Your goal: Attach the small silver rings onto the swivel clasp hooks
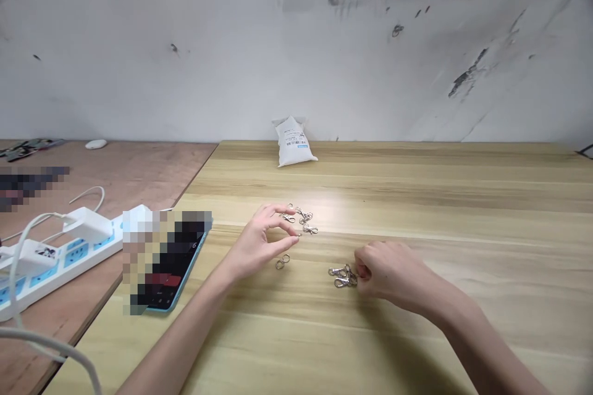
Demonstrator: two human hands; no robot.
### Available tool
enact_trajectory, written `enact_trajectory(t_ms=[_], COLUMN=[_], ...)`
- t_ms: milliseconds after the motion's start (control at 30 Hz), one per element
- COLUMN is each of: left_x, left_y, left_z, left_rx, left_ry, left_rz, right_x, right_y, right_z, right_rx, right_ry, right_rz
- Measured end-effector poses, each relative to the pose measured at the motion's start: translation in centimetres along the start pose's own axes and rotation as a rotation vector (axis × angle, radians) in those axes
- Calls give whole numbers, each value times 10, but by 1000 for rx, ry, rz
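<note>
My left hand (254, 241) reaches over the table, its thumb and a finger meeting at the tips on a small metal piece (299, 235), too small to make out. Just beyond those fingertips lies a loose group of silver swivel lobster clasps (310, 230). Two metal rings (283, 261) rest on the wood below the left thumb. On the right, my right hand (386, 274) is closed with its fingers curled under, against a small pile of silver clasps (341, 278). What its fingers hold, if anything, is hidden.
A white labelled packet (295, 143) stands by the wall. At the left, a phone (178, 262) lies on the table edge beside a white power strip (60, 268) with plugged-in chargers and a cable (50, 339). A white rounded object (96, 144) sits farther back.
</note>
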State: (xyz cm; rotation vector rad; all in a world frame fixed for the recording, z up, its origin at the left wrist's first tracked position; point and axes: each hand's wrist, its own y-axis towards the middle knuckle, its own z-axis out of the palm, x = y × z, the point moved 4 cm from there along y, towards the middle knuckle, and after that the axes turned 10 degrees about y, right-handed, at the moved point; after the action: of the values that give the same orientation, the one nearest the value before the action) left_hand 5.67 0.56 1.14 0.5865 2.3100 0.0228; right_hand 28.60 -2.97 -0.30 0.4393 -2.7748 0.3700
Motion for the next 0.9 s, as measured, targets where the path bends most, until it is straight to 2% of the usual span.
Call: enact_trajectory(t_ms=[133, 200, 300, 333, 367, 467, 633, 767, 900], left_x=[-2, -4, -6, -7, -8, -10, -10, -10, -12], left_y=[0, -1, -1, -1, -1, -3, -4, -4, -4], left_z=[0, -1, 0, 0, 1, 4, 7, 7, 7], left_rx=[-14, -26, -55, -71, -89, -130, -140, -153, -152], left_ry=[8, 22, 68, 96, 128, 217, 257, 256, 248], left_rz=[9, 17, 64, 92, 122, 190, 216, 230, 227], right_x=[-3, 0, 13, 17, 21, 27, 22, 16, 15], right_y=[8, 12, 13, 13, 14, 17, 24, 29, 30], right_z=[-5, -10, -15, -14, -10, 0, 7, 13, 18], right_rx=[-60, -196, -476, -526, -540, -525, -510, -435, -401], right_ry=[-3, 39, 242, 335, 421, 564, 664, 778, 771], right_rz=[3, -56, -267, -335, -378, -383, -380, -354, -338])
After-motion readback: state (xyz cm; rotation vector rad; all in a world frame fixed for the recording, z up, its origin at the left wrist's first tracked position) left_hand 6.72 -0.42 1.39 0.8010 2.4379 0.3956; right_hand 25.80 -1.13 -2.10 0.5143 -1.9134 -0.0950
